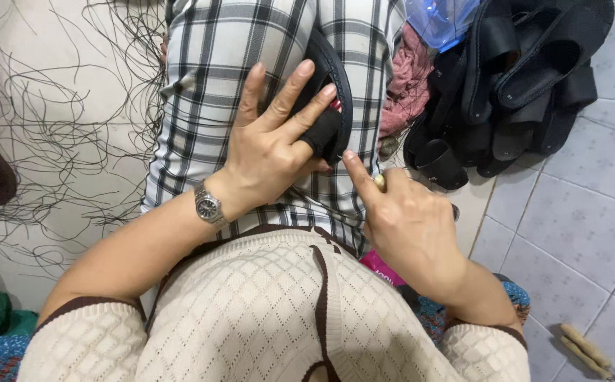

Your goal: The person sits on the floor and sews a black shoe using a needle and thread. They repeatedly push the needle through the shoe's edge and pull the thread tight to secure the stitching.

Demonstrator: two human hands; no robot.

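Left hand [268,145]: grasping black sandal [330,92], pressed on lap, fingers spread over strap. Right hand [406,226]: pinching small pale-handled tool [379,181] beside sandal edge. Heap of black sandals [512,78] on tiled floor [583,226], near right.

floor: pale grey tiles [583,226] | light: even, probably daylight

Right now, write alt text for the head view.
A person's left hand presses a black sandal against a checked lap while the right hand pinches a small tool at its edge. A pile of black sandals lies on the tiled floor.
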